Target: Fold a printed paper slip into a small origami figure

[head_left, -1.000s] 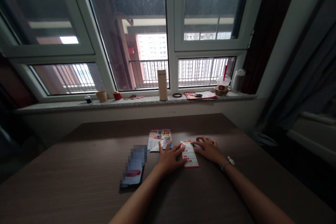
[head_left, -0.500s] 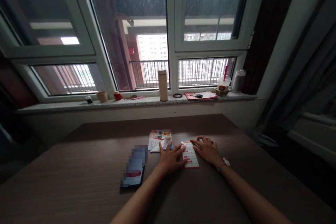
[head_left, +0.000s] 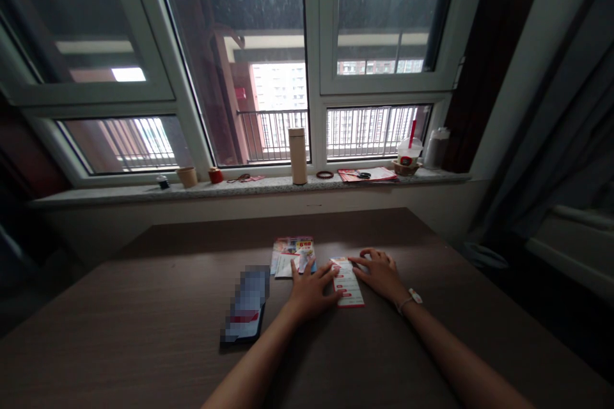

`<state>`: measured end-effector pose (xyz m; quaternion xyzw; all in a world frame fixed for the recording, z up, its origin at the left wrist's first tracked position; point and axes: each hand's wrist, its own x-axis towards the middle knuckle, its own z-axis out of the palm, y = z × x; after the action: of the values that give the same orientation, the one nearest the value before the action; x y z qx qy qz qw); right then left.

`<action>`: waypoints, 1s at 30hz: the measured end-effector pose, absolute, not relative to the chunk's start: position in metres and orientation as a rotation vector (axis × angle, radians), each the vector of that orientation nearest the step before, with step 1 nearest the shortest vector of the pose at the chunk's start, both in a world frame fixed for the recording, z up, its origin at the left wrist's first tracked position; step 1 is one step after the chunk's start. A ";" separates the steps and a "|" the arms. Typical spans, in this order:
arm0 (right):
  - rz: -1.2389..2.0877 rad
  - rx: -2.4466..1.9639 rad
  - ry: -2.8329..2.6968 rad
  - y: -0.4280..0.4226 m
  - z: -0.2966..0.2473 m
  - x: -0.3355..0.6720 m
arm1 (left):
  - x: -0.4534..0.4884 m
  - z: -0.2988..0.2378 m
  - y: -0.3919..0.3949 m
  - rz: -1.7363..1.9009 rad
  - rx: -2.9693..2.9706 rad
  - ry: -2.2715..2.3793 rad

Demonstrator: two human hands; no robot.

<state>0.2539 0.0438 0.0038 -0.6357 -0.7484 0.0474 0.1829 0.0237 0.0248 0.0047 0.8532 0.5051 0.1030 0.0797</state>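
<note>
On the table, spread left hand and right hand seemingly touch a leaflet's sides.

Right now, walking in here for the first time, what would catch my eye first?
The big window fills the top of the view, with balcony railings and tower blocks beyond it. Below it, on a dark table, the left hand and right hand lie on either side of a narrow red-and-white card, with a colourful leaflet just beyond. On the windowsill, a tall beige flask stands out.
</note>
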 end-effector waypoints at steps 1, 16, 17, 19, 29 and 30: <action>0.146 -1.795 -2.112 0.044 0.004 0.254 | 0.024 0.005 0.025 0.302 2.553 1.513; 0.414 -1.721 -2.229 0.040 0.012 0.268 | 0.024 0.008 0.022 0.250 2.573 1.542; 0.438 -1.715 -2.239 0.039 0.013 0.269 | 0.024 0.008 0.022 0.252 2.573 1.543; 0.494 -1.706 -2.261 0.036 0.015 0.270 | 0.024 0.008 0.022 0.269 2.569 1.541; 0.670 -1.700 -2.367 0.032 0.013 0.278 | 0.023 0.008 0.023 0.264 2.557 1.533; 0.682 -1.699 -2.378 0.032 0.014 0.278 | 0.023 0.008 0.023 0.263 2.557 1.535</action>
<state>0.2784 0.0323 0.0136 -0.5646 -0.7905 0.2267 0.0703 0.0233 0.0228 0.0079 0.8517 0.5114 0.0877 0.0735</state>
